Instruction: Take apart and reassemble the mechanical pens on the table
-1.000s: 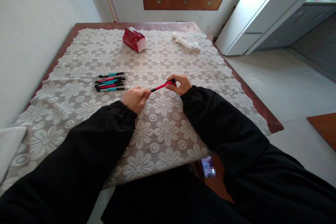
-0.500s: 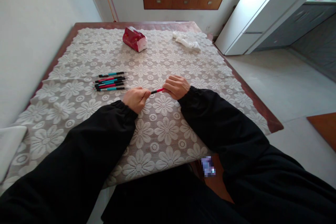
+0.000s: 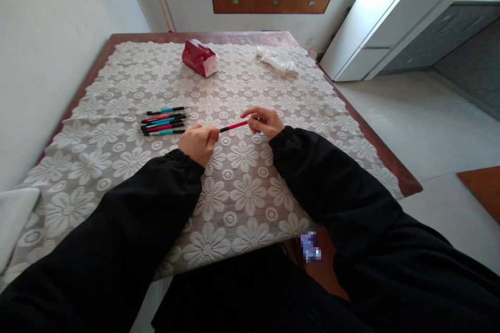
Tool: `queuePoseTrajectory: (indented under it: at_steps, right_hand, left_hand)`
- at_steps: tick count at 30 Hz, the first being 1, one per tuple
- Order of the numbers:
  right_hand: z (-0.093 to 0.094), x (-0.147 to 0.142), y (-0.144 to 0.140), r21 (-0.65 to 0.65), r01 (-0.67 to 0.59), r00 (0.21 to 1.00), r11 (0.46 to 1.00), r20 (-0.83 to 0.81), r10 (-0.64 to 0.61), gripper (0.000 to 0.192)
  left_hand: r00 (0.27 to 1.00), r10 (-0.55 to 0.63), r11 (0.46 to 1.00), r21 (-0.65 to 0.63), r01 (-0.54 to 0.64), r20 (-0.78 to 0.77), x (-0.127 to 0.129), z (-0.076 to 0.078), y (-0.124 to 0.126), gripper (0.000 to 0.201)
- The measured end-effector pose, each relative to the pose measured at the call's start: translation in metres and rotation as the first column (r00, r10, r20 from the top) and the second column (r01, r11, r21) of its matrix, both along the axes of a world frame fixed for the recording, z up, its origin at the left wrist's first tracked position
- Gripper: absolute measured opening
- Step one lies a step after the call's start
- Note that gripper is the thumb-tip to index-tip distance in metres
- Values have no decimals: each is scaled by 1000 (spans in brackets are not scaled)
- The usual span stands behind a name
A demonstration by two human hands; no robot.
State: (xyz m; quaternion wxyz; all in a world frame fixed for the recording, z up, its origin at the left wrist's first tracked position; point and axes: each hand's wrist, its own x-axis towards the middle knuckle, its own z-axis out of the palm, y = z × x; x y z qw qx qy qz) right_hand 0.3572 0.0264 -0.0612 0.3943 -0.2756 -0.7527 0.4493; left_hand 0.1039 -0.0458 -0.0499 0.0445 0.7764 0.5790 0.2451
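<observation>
A red pen (image 3: pixel 233 126) is held level just above the lace tablecloth (image 3: pixel 234 197), one end in each hand. My left hand (image 3: pixel 199 143) pinches its dark left end. My right hand (image 3: pixel 263 121) grips the right end with fingertips. To the left of my left hand lies a small bundle of several red and teal pens (image 3: pixel 164 124), side by side on the cloth. Both arms wear black sleeves.
A red tissue pack (image 3: pixel 200 58) and a crumpled white tissue (image 3: pixel 276 61) lie at the table's far side. A white wall runs along the left edge. Tiled floor and a white door (image 3: pixel 375 26) are to the right. A white cushion (image 3: pixel 13 216) sits at near left.
My right hand slid in along the pen toward my left hand, then back out to the right end. The pen now shows more of its red barrel. The bundle of pens stayed put.
</observation>
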Motion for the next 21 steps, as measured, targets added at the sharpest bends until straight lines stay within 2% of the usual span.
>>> queuePoseTrajectory:
  at_steps: [1,3,5,7,10,15,21]
  right_hand:
    - [2,0,1,-111,-62,995,992,-87,53,39]
    - [8,1,0,-276,-210,962,938,-230,148,40]
    - [12,1,-2,-368,-311,930,876,-310,200,40]
    - [15,2,-4,-418,-355,913,836,-349,213,40]
    - [14,4,-5,-440,-378,905,815,-361,225,38]
    - [10,6,-4,-435,-433,883,789,-379,276,32]
    - [14,3,-7,-415,-432,882,801,-381,278,31]
  left_hand:
    - [1000,6,1000,-14,-5,20,0,0,0,46]
    - [999,-15,999,-43,17,48,0,0,0,47]
    - [997,-43,997,-61,47,67,0,1,0,47]
    - [995,-58,996,-69,64,83,0,2,0,48]
    - [992,-79,994,-71,86,97,1,3,-1,48]
    - [978,-179,979,-76,187,104,-1,3,1,47]
    - [982,-155,984,-66,163,108,-1,3,1,47]
